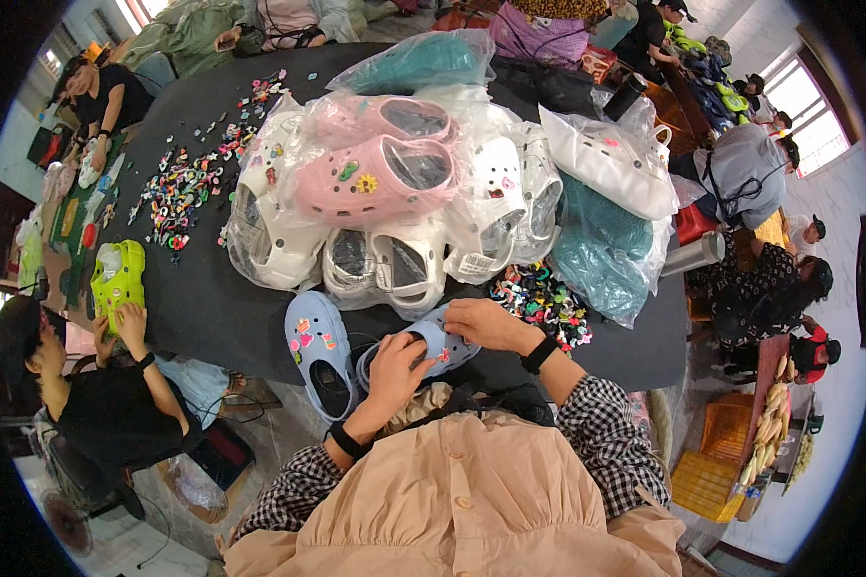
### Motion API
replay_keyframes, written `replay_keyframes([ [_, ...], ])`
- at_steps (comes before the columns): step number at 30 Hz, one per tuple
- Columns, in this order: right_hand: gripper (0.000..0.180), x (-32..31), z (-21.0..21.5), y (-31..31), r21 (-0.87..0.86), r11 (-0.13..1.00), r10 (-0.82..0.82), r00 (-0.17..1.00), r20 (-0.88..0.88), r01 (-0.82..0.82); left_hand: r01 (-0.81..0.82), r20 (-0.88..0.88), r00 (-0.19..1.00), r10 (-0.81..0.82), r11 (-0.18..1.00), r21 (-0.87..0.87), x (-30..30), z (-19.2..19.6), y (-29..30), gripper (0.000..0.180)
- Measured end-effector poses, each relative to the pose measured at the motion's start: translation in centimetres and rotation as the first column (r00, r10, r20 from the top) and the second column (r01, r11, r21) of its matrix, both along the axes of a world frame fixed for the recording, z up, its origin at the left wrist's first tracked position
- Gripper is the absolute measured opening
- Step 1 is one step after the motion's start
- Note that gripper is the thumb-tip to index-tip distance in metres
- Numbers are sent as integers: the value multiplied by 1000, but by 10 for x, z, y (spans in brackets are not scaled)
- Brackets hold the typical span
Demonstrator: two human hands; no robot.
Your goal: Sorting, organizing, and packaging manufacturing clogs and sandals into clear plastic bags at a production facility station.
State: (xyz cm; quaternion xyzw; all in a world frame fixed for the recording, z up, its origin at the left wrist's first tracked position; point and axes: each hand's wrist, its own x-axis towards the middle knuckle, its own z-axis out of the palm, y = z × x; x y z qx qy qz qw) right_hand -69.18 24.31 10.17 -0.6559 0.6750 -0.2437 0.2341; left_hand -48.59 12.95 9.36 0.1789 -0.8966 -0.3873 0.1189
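A light blue clog [462,356] lies sideways at the table's near edge, with colourful charms on its upper. My left hand [394,375] grips it at the foot opening, thumb and fingers closed round the rim. Against the upper, the bent fingers of my right hand [486,322] are pressed near the charms; whether they also pinch a small charm is hidden. Just left of my left hand sits the matching blue clog [310,332], apart from my fingers, its toe pointing away and several charms on top.
Bagged white clogs [409,264] and pink clogs [385,173] pile up beyond my hands. Loose charms [544,303] lie at right, with another charm heap [178,197] at left. Teal bagged clogs [601,250] flank the pile. A co-worker at left holds a green clog [118,279].
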Motion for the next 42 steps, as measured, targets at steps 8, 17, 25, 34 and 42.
replay_keyframes([
  [8,27,-19,-10,6,276,906,-424,669,611,321,29,-54,998,-29,1000,-3,1,-3,1,26],
  [17,23,6,14,57,-83,682,-730,671,-130,727,-36,-25,999,40,991,131,1,-11,-4,28],
  [25,56,66,27,39,673,717,-650,525,549,183,6,-42,999,-2,994,108,6,-19,1,24],
  [34,82,68,-30,30,804,581,-813,-104,572,-122,-33,-12,999,34,995,97,6,-24,14,24],
  [42,45,95,-35,42,716,691,-691,-196,695,103,-66,29,998,63,992,109,7,-23,18,23],
])
